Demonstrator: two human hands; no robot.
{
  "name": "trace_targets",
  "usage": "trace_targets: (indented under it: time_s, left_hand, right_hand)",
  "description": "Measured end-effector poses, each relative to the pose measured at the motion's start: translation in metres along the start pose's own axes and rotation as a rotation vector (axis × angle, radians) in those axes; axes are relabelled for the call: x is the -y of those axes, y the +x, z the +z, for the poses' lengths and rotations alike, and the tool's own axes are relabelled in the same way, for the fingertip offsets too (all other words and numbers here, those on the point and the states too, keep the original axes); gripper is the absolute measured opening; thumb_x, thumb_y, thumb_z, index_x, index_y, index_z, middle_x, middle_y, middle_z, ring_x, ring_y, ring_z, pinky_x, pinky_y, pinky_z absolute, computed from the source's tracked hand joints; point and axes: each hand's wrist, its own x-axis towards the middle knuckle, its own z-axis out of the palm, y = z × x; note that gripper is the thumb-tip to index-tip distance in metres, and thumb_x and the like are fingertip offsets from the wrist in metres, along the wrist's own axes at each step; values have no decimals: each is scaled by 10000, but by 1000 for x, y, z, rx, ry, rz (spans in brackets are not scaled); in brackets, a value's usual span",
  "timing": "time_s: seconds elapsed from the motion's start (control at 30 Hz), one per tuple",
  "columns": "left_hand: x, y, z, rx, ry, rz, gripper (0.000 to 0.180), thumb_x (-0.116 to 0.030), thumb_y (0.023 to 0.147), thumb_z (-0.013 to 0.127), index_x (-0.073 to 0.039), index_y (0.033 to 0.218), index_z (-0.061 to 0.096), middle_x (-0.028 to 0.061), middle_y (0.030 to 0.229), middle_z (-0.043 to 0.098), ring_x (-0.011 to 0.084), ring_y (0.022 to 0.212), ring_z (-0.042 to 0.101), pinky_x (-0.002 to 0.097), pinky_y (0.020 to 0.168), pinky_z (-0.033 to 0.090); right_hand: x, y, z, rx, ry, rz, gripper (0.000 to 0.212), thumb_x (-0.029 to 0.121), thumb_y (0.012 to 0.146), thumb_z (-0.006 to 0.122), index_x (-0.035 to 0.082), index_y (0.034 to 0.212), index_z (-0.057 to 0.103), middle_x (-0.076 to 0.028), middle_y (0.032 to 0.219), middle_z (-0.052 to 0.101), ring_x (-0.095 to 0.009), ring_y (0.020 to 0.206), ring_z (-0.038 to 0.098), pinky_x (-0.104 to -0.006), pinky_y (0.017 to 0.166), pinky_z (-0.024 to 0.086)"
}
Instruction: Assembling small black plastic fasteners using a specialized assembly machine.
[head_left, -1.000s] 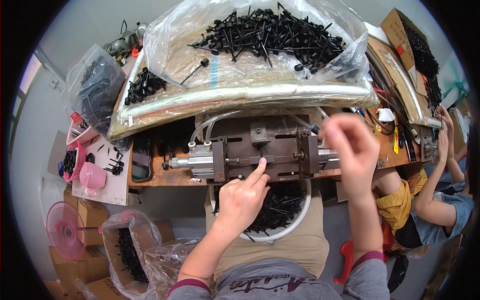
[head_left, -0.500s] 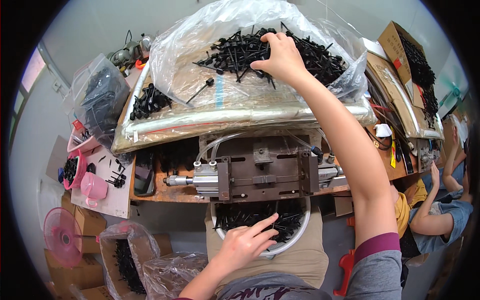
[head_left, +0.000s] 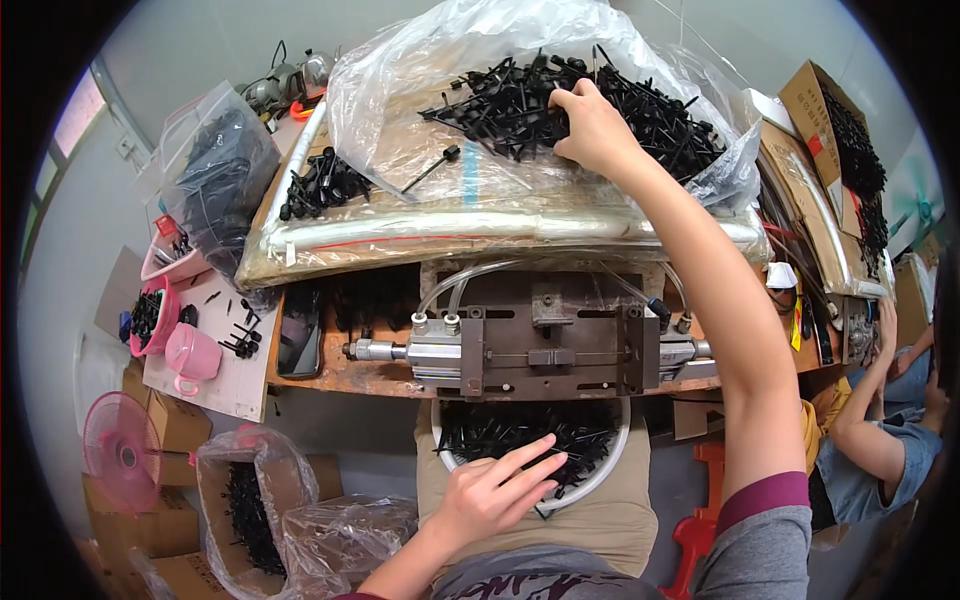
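Note:
A heap of thin black plastic parts [head_left: 640,110], long stems with thick heads, lies on clear plastic sheeting behind the machine. My right hand [head_left: 600,130] reaches over the heap, thumb and forefinger apart at its near side; no part is visibly gripped. A white-rimmed tub [head_left: 622,450] full of similar black parts [head_left: 530,430] rests at my lap. Over its near edge lies my left hand [head_left: 500,490], open, fingers stretched and holding nothing visible. Between heap and tub stands a brown metal fixture [head_left: 545,355] with a pneumatic cylinder [head_left: 435,355] on its left.
One loose part [head_left: 432,168] and a small pile [head_left: 325,182] lie left of the heap. A phone [head_left: 300,335], pink cup [head_left: 193,352] and pink baskets stand left. Below are a bag-lined box [head_left: 250,510] and pink fan [head_left: 122,450]. At right sits another person [head_left: 870,440] beside a carton.
My view has shifted slightly, so the bench appears farther right. My right hand has come a little lower and nearer on the heap. My left hand stays at the tub, fingers stretched.

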Motion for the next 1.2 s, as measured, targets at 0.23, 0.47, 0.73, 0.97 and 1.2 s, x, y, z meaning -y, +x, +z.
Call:
trace_targets:
  time_s: [0.23,0.47,0.73,0.97,1.2]
  left_hand:
    - [-1,4,4,-15,-59,48,346,-112,749,800,-74,1087,733,94,1118,719,147,633,673,224,526,509]
    - [-4,7,5,-40,-79,62,358,-95,747,801,-64,1095,724,92,1067,733,158,678,693,226,551,525]
    - [-4,3,2,-44,-80,31,385,-78,739,807,-53,1111,711,98,1065,732,168,703,702,237,570,538]
    - [-2,1,7,-65,-95,65,329,-100,794,771,-43,1114,718,86,1061,730,146,621,646,232,521,478]
    - [-5,1,4,-47,-77,50,376,-65,746,799,-57,1112,713,86,1013,741,169,693,701,235,548,522]
  right_hand:
    - [-19,-38,-20,18,240,-294,363,2,680,687,61,1035,636,-106,1061,542,-303,1029,579,-379,919,480]
    - [-2,-69,-37,-22,278,-341,407,39,689,757,89,1079,650,-78,1165,560,-297,1118,576,-387,968,478]
    - [-5,-87,-51,33,56,-164,317,171,733,767,82,1003,629,-68,949,602,-287,941,627,-395,811,507]
    - [-13,-97,-47,-65,-31,-145,305,188,746,748,88,1013,641,-76,947,633,-285,942,631,-412,819,517]
    - [-19,-87,-55,82,18,-64,343,187,727,775,78,1020,635,-84,856,684,-280,921,641,-390,810,503]
